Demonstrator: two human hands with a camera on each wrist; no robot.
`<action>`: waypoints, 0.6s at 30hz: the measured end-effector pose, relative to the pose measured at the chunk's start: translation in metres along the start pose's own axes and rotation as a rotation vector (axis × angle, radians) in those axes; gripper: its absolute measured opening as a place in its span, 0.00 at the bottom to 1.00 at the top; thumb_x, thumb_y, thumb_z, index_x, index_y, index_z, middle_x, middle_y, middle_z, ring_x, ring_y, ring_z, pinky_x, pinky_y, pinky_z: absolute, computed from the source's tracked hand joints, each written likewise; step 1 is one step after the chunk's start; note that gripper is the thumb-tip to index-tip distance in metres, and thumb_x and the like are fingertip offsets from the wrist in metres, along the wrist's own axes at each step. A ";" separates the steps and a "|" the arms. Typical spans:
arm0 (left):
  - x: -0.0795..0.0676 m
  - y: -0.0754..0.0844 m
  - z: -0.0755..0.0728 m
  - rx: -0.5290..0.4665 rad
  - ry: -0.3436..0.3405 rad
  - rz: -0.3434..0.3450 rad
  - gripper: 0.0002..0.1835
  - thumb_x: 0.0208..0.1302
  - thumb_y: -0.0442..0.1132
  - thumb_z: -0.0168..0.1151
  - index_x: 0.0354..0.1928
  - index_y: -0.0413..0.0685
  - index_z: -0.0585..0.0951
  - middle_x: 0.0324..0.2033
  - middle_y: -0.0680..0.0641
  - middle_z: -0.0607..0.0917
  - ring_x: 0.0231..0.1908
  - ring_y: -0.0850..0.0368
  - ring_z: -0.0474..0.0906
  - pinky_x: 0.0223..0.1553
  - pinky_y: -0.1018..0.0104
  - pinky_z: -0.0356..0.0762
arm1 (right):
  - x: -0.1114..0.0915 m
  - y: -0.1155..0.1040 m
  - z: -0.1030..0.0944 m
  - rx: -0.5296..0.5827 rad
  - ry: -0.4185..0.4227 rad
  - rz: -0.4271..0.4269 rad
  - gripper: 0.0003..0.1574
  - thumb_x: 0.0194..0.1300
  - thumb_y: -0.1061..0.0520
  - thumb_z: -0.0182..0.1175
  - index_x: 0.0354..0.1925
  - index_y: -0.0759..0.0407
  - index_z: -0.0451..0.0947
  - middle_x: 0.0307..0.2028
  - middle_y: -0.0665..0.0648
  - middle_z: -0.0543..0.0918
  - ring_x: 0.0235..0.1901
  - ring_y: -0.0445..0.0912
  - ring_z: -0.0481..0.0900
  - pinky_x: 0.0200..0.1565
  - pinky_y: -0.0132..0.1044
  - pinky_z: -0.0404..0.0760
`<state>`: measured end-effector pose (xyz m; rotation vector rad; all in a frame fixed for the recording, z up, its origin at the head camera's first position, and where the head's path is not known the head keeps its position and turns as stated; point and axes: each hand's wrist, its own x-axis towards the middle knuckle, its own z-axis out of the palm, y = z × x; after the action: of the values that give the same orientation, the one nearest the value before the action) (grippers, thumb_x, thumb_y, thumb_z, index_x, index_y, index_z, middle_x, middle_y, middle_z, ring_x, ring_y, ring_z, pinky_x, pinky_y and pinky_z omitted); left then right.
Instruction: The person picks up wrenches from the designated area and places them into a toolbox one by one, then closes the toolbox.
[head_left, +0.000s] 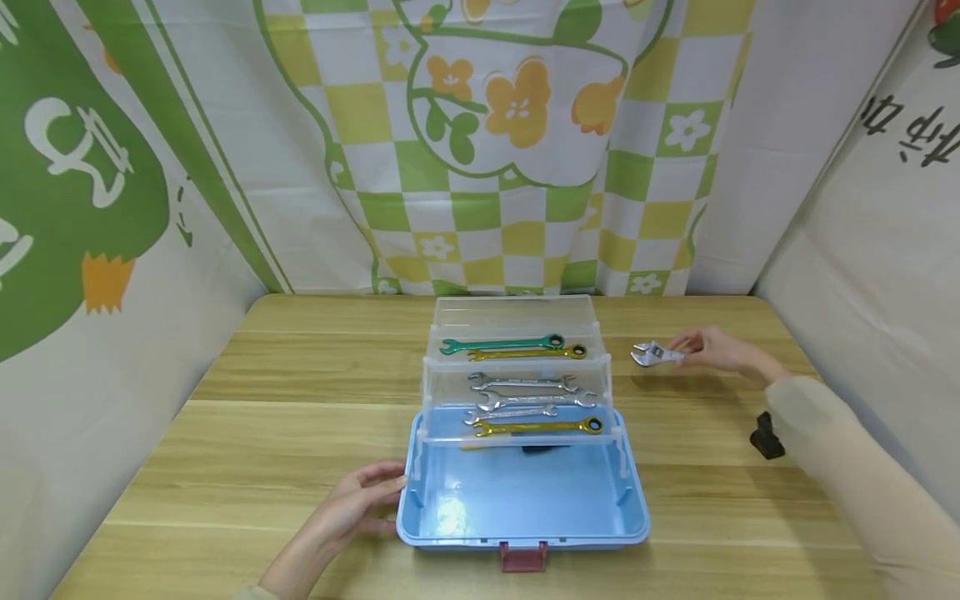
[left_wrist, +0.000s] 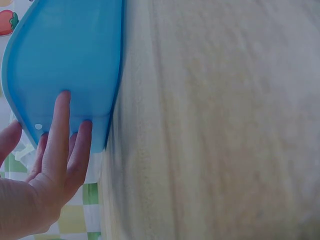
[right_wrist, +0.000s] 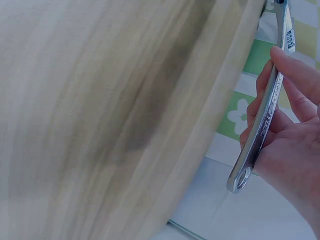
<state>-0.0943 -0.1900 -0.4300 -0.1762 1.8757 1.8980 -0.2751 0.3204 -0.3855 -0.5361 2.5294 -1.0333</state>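
Observation:
My right hand (head_left: 712,348) grips a silver adjustable wrench (head_left: 654,354) by its handle, to the right of the toolbox. In the right wrist view the wrench handle (right_wrist: 257,132) lies across the palm, between thumb and fingers, its holed end pointing down. My left hand (head_left: 352,504) touches the left side of the blue toolbox (head_left: 525,500); in the left wrist view its nearly straight fingers (left_wrist: 61,125) rest against the blue wall. Clear stepped trays (head_left: 517,312) stand raised at the box's back. They hold a green wrench (head_left: 502,343), yellow wrenches (head_left: 536,427) and several silver wrenches (head_left: 521,382).
A small black object (head_left: 767,436) lies on the wooden table (head_left: 285,417) near the right forearm. Beneath the lowest tray, a dark item (head_left: 546,449) shows partly inside the box. A pink latch (head_left: 523,557) juts from its front. Patterned curtains (head_left: 517,225) hang behind the table.

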 end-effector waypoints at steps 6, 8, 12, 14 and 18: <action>0.000 -0.001 -0.001 -0.007 -0.019 0.007 0.32 0.60 0.41 0.55 0.59 0.27 0.57 0.48 0.39 0.73 0.43 0.50 0.75 0.40 0.51 0.78 | 0.001 -0.009 -0.006 -0.029 0.023 0.001 0.19 0.56 0.66 0.57 0.44 0.78 0.69 0.32 0.66 0.80 0.29 0.41 0.75 0.31 0.32 0.75; 0.000 -0.001 -0.001 -0.008 -0.019 0.007 0.32 0.60 0.41 0.55 0.59 0.27 0.57 0.49 0.38 0.72 0.43 0.50 0.75 0.40 0.51 0.78 | 0.001 -0.014 -0.008 -0.035 0.028 0.005 0.19 0.56 0.66 0.57 0.44 0.78 0.69 0.32 0.67 0.80 0.28 0.40 0.75 0.31 0.31 0.75; 0.000 -0.001 -0.001 -0.005 -0.018 0.009 0.33 0.60 0.41 0.55 0.59 0.26 0.57 0.50 0.37 0.71 0.43 0.50 0.75 0.39 0.51 0.79 | 0.003 -0.023 -0.014 -0.045 0.034 0.006 0.18 0.57 0.66 0.56 0.45 0.76 0.69 0.31 0.64 0.80 0.27 0.38 0.73 0.30 0.30 0.72; 0.000 -0.001 -0.001 -0.004 -0.020 0.011 0.33 0.60 0.41 0.55 0.59 0.26 0.56 0.50 0.37 0.71 0.43 0.50 0.75 0.39 0.51 0.79 | 0.005 -0.027 -0.017 -0.052 0.039 0.002 0.18 0.57 0.66 0.56 0.45 0.76 0.70 0.31 0.63 0.80 0.26 0.37 0.72 0.29 0.30 0.71; 0.001 -0.001 -0.002 -0.006 -0.021 0.015 0.32 0.60 0.41 0.55 0.59 0.27 0.57 0.49 0.39 0.73 0.43 0.50 0.75 0.40 0.51 0.78 | 0.009 -0.036 -0.022 -0.070 0.049 -0.006 0.19 0.56 0.64 0.57 0.45 0.75 0.71 0.32 0.62 0.80 0.28 0.38 0.74 0.30 0.29 0.72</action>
<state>-0.0951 -0.1914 -0.4310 -0.1440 1.8624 1.9082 -0.2855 0.3055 -0.3468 -0.5445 2.6164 -0.9749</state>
